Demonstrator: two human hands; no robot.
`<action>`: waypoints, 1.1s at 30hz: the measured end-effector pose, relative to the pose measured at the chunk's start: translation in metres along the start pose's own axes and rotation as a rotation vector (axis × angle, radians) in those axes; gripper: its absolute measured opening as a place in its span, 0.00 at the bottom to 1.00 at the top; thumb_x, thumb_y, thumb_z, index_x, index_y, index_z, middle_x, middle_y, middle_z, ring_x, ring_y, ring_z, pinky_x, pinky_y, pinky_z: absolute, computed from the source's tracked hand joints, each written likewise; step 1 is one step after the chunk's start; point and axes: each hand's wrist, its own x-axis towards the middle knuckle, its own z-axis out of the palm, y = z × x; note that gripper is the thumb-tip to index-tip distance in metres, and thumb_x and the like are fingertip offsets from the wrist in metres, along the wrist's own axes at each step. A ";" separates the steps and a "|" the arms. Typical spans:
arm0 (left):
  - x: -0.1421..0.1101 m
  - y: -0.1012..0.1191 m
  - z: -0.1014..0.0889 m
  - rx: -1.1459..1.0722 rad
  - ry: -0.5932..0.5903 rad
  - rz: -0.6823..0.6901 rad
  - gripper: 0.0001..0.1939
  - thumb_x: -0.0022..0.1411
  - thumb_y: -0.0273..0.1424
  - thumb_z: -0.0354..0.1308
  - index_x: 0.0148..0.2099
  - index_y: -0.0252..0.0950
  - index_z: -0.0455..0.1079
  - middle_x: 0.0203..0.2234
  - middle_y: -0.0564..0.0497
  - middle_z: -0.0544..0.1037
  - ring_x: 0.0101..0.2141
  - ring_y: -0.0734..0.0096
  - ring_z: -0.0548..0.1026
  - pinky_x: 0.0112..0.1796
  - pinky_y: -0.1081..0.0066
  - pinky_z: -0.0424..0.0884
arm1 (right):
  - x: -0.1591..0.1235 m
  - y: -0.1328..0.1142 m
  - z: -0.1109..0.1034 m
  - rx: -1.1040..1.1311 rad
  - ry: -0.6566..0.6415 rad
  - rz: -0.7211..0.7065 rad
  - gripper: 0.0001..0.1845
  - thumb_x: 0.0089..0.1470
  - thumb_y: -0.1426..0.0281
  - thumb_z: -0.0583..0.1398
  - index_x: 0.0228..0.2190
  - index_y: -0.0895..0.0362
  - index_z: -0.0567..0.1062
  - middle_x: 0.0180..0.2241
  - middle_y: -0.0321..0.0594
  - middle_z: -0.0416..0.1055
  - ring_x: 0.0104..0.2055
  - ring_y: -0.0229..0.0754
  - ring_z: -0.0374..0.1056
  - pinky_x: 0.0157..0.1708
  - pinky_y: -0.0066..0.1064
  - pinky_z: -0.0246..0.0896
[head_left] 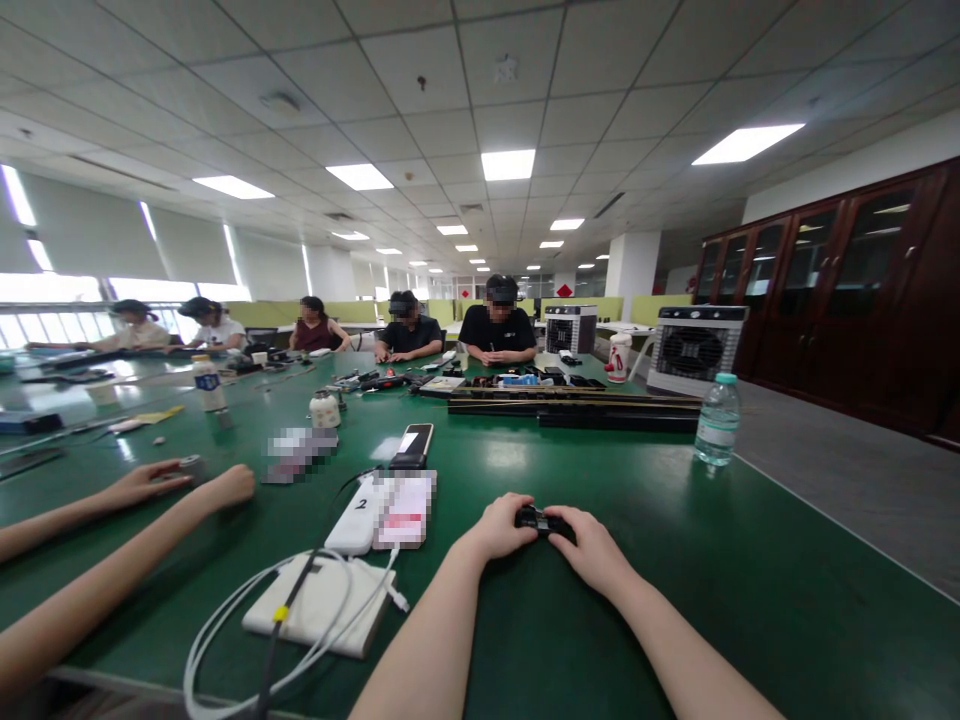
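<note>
Left hand [504,526] and right hand [590,541] both have fingers clamped on the black part [535,518], one per end, low over the table [660,510] (can't tell if it's touching). Best bet imo: light, even pressure from both sides so it doesn't twist.

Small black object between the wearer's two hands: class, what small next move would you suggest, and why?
Perhaps ease the right hand aside while the left hand steadies the small black object: fingers cover both its ends, leaving mainly its middle visible, so its full shape cannot be told.
</note>
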 end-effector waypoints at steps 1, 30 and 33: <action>0.000 0.001 0.000 0.003 -0.003 -0.003 0.27 0.52 0.32 0.60 0.56 0.35 0.65 0.51 0.44 0.71 0.51 0.58 0.70 0.54 0.64 0.64 | 0.000 0.000 0.000 0.000 0.002 0.004 0.19 0.50 0.69 0.57 0.45 0.54 0.73 0.47 0.42 0.73 0.50 0.47 0.66 0.52 0.40 0.58; -0.001 0.008 -0.003 0.213 -0.019 0.018 0.21 0.59 0.35 0.54 0.54 0.38 0.68 0.48 0.45 0.72 0.48 0.55 0.69 0.51 0.59 0.65 | 0.002 0.005 0.003 0.036 0.040 0.035 0.19 0.50 0.65 0.55 0.45 0.55 0.73 0.47 0.44 0.73 0.50 0.48 0.67 0.52 0.40 0.59; -0.001 0.009 -0.004 0.214 -0.026 0.016 0.21 0.59 0.35 0.53 0.54 0.38 0.68 0.48 0.45 0.72 0.48 0.55 0.69 0.51 0.58 0.65 | 0.003 0.007 0.004 0.032 0.039 0.032 0.19 0.51 0.65 0.55 0.44 0.56 0.73 0.47 0.44 0.73 0.49 0.48 0.67 0.51 0.39 0.60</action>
